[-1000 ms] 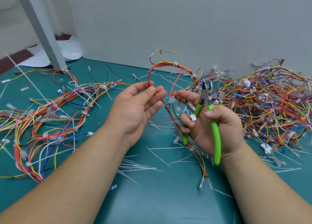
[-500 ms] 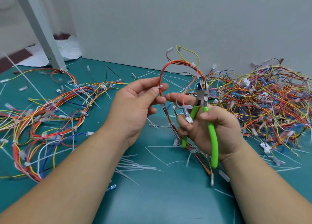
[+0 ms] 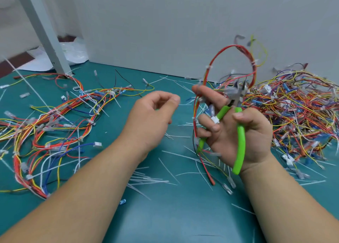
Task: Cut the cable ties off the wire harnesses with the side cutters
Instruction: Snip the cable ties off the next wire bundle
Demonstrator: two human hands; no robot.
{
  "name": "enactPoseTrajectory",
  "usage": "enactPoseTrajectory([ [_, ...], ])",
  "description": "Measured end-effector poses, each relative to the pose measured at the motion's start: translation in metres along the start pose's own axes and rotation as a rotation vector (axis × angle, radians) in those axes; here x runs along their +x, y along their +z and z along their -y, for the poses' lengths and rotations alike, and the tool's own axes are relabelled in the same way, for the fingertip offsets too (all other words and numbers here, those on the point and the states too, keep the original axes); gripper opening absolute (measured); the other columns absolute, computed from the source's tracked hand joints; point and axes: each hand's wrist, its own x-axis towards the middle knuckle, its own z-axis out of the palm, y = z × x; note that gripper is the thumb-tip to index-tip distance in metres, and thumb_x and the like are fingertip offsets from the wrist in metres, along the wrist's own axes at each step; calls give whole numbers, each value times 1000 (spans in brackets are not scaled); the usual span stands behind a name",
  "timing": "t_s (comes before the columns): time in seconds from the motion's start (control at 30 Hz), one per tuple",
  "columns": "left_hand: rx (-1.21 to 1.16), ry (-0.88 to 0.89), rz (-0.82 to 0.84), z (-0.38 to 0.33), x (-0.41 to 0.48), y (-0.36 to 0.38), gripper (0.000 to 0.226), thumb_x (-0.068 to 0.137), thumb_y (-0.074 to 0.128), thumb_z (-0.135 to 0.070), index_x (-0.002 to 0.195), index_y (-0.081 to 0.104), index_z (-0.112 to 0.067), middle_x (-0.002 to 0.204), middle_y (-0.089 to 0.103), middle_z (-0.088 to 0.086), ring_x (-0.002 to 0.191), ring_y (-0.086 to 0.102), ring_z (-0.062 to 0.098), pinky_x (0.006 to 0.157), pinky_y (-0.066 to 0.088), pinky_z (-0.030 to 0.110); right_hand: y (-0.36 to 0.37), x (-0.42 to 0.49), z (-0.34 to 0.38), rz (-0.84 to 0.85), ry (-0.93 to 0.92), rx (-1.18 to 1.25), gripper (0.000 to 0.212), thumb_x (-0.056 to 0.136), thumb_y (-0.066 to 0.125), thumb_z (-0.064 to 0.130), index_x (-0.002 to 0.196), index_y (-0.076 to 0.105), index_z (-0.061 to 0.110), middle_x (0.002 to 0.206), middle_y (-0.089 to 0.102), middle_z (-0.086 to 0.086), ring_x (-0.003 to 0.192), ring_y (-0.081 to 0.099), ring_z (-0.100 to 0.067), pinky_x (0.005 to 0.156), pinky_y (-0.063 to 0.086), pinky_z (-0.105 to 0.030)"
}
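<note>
Your left hand (image 3: pixel 150 120) has let go of the wire harness (image 3: pixel 253 72) and drawn back to the left, fingers loosely curled around nothing. Your right hand (image 3: pixel 227 142) has carried the red harness loop up above the bench (image 3: pixel 183 215), gripping it together with the green-handled side cutters (image 3: pixel 241 140), whose tip is blurred.

Pale grey plain wall (image 3: pixel 183 22) behind, teal matte tabletop (image 3: pixel 174 217) below, grey metal post (image 3: pixel 43 32) slanting up at left, crumpled white plastic sheet (image 3: pixel 75 52) on dark brown floor (image 3: pixel 16 61) beyond.
</note>
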Motion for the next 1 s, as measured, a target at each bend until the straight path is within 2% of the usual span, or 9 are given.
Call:
enactPoseTrajectory([
  [0.07, 116, -54, 171, 4, -4, 3, 18, 89, 72, -40, 94, 73, -23, 89, 75, -2, 62, 58, -1, 60, 47, 12, 2, -1, 6, 13, -18, 71, 98, 65, 53, 29, 157, 32, -1, 161, 41, -3, 69, 23, -14, 67, 24, -34],
  [0.17, 221, -122, 411, 11, -10, 8, 25, 86, 77, -37, 104, 73, -20, 93, 78, 5, 76, 65, 10, 77, 53, 31, 3, -3, 9, 19, -39, 103, 97, 68, 51, 28, 158, 28, 1, 169, 26, -3, 71, 23, -13, 69, 21, -34],
  [0.33, 209, -106, 508, 11, -9, 4, 22, 93, 70, -42, 93, 76, -21, 78, 76, -5, 58, 52, 8, 57, 44, 15, 2, -3, 8, 30, -37, 109, 95, 72, 51, 28, 159, 26, 2, 170, 25, -2, 73, 23, -14, 72, 24, -33],
  [0.43, 195, -134, 587, 11, -9, 2, 33, 80, 78, -49, 96, 72, -21, 77, 68, 1, 65, 47, 15, 64, 39, 28, 3, -3, 10, 37, -28, 113, 94, 73, 49, 28, 159, 26, 0, 170, 24, -4, 74, 25, -14, 71, 23, -34],
  [0.53, 219, -139, 693, 12, -9, 1, 29, 78, 83, -36, 97, 69, -19, 74, 61, 3, 62, 45, 14, 64, 34, 32, 4, -3, 12, 42, -20, 99, 93, 73, 46, 28, 159, 25, 0, 169, 26, -5, 73, 25, -14, 70, 23, -34],
  [0.63, 244, -127, 695, 13, -9, 1, 15, 88, 79, -23, 92, 67, -15, 69, 60, 3, 54, 51, 13, 63, 40, 30, 6, -2, 14, 46, -26, 89, 94, 71, 46, 28, 159, 26, 1, 169, 26, -4, 73, 23, -14, 70, 24, -33],
  [0.8, 326, -74, 630, 13, -10, 2, 24, 88, 78, -33, 80, 66, -14, 57, 56, -7, 52, 51, 11, 54, 40, 23, 14, 4, 25, 7, -68, 19, 92, 68, 44, 27, 156, 33, 1, 168, 28, -5, 68, 24, -12, 68, 22, -34],
  [0.9, 371, -84, 612, 15, -9, 4, 22, 85, 80, -38, 79, 67, -21, 55, 51, -15, 53, 44, 8, 53, 36, 21, 20, 10, 40, -90, -123, -177, 93, 63, 51, 26, 151, 40, -3, 163, 39, -9, 66, 20, -16, 65, 24, -35],
  [1.0, 409, -69, 611, 15, -10, 4, 23, 85, 77, -46, 82, 70, -24, 57, 47, -11, 54, 40, 10, 52, 33, 23, 26, 20, 61, -175, -143, -354, 85, 64, 52, 16, 147, 45, -2, 158, 46, -10, 71, 12, -21, 65, 24, -35],
])
